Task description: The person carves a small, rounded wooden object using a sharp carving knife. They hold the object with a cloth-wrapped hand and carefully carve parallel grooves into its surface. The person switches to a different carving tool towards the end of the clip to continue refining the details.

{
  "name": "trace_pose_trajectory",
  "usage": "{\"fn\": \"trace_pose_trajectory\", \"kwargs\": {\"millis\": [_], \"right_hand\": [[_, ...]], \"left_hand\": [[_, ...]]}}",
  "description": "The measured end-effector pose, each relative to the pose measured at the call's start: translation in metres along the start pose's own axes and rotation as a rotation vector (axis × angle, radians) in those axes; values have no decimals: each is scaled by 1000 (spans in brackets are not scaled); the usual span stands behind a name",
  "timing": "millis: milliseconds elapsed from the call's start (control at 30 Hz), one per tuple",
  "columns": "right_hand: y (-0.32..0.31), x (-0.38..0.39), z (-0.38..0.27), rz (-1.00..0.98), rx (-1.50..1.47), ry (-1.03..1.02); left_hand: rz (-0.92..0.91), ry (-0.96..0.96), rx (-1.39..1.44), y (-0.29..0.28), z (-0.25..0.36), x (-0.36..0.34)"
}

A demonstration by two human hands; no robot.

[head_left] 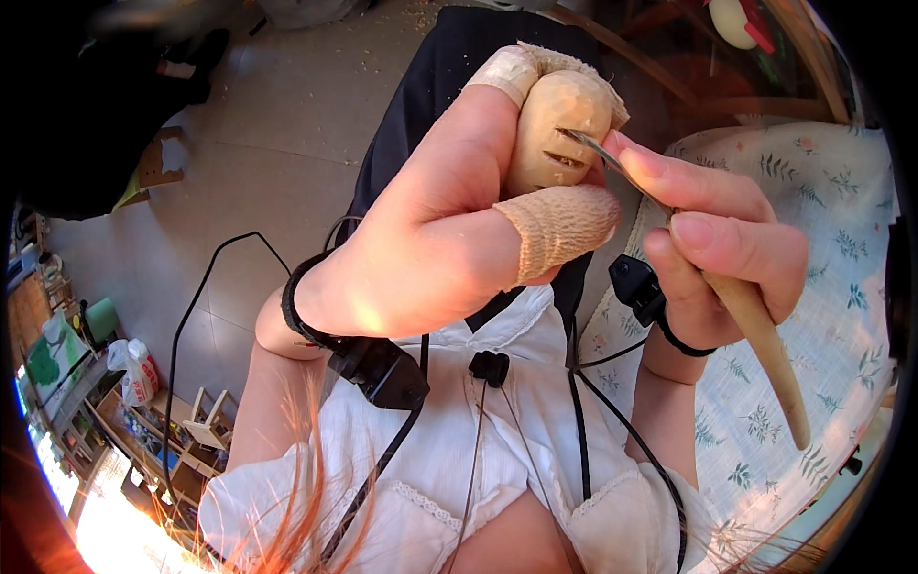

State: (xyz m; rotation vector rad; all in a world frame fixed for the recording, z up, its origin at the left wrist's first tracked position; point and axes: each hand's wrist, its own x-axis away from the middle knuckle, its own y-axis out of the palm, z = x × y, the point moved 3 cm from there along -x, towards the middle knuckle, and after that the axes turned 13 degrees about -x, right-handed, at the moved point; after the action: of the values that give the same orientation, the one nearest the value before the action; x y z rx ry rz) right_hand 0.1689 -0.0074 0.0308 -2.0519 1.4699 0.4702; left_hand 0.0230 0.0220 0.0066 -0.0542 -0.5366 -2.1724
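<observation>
A pale, rounded wood carving [547, 115] with several dark slits cut in its face is gripped in my left hand [449, 201]. Tan bandage tape wraps the thumb and fingers of that hand. My right hand [736, 230] holds a carving knife [755, 325] like a pen, its long curved wooden handle slanting down to the right. The thin metal blade points up and left, and its tip meets the upper slit. My right index fingertip lies close beside the carving. The far side of the carving is hidden by my left fingers.
A floral-patterned cloth [765, 402] covers a surface at the right. Black straps with small boxes circle both wrists, and black cables [660, 469] run across my white shirt. Tiled floor [277, 124] with small shavings lies at the left, near shelves holding a white plastic bag [134, 371].
</observation>
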Motion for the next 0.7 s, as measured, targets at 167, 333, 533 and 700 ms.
{"fn": "trace_pose_trajectory", "kwargs": {"millis": [167,333,533,700], "right_hand": [[6,0,3,-22,77,-59],[3,-1,0,-5,63,-26],[0,-3,2,-8,-17,82],[0,0,23,49,-337,77]], "left_hand": [[38,19,-62,-3,2,3],[19,149,-248,-5,-1,-1],[5,186,-393,-11,1,-4],[18,112,-230,-11,-2,-1]]}}
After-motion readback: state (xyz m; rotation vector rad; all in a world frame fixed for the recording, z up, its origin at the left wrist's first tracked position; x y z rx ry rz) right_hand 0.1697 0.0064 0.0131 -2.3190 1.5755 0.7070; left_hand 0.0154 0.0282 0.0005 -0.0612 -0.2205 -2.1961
